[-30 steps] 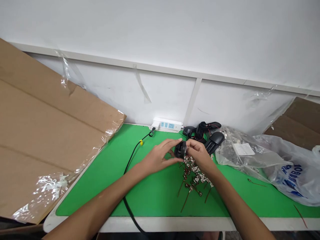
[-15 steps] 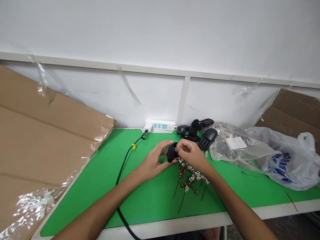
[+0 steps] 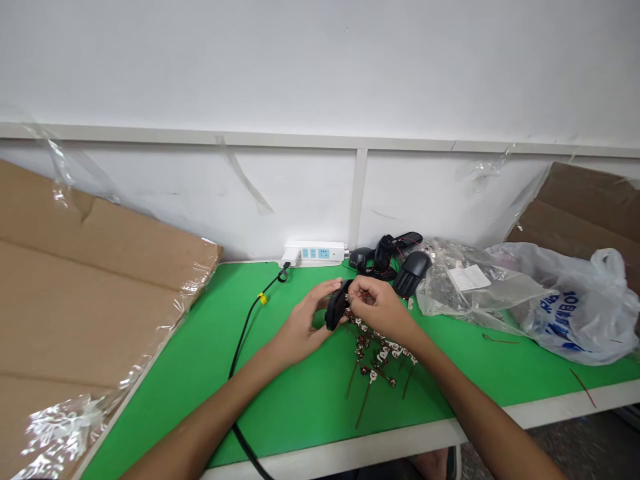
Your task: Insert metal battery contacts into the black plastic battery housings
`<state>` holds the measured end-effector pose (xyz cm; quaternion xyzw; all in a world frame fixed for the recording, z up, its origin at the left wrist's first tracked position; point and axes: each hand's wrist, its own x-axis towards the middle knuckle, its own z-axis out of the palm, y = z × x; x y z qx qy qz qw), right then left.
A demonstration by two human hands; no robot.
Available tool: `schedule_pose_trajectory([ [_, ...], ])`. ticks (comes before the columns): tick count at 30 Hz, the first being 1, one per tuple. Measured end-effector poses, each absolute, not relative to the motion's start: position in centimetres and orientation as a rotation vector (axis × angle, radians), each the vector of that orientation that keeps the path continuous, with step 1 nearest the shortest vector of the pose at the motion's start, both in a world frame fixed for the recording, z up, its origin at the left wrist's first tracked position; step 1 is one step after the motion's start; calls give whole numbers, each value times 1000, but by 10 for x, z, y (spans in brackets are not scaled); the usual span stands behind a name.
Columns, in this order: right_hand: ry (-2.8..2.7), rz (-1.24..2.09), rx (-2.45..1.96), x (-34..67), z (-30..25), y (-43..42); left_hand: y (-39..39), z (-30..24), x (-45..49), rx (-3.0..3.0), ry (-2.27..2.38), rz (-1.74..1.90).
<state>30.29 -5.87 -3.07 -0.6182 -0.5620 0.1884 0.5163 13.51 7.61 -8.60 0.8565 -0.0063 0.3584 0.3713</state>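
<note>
Left hand (image 3: pixel 303 327) curled around a black plastic casing (image 3: pixel 337 305), narrow grip, casing held up just above the green surface (image 3: pixel 295 413), centre of frame. Right hand (image 3: pixel 377 307) closed in a tight pinch at the casing's right edge, fingertips touching it. What the pinch has exactly can't be told, maybe a small wire or metal part.

Just below the hands is a loose pile of small white-and-metal parts with brown wires (image 3: pixel 375 353), many still lying there. Three or so black pieces (image 3: pixel 385 257) sit finished-looking or at least set apart, near the white power strip (image 3: pixel 315 252), upper centre. So one casing is in hand, the pile is still sizeable.

Black cable (image 3: pixel 245 347) with yellow tag (image 3: pixel 263 299) runs left of the hands. Clear bag with white label (image 3: pixel 469 277) and white-blue plastic bag (image 3: pixel 575 313) on the right; cardboard sheet (image 3: pixel 85 313) on the left.

Hidden: the casing's inside, and how many parts the pile holds. The fingers block the join.
</note>
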Motion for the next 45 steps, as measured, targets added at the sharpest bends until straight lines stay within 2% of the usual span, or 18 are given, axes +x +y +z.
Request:
schedule_pose_trajectory([
  [8, -1428, 288, -1483, 300, -32, -58, 81, -88, 132, 2241, -59, 912],
  [14, -1411, 340, -1499, 302, -33, -58, 79, -85, 132, 2294, -43, 938],
  [27, -1131, 888, -1240, 304, -45, -54, 70, -55, 123, 2587, -59, 848],
  [33, -1159, 960, -1281, 305, -42, -58, 62, -67, 122, 2436, -25, 877],
  [37, -1214, 1054, -1342, 305, -35, -63, 58, -84, 126, 2128, 190, 1022],
  [41, -1213, 962, -1371, 303, -35, -65, 54, -89, 130, 1844, 378, 1112],
  [45, -1331, 665, -1426, 295, -41, -66, 50, -83, 131, 1806, 277, 994],
])
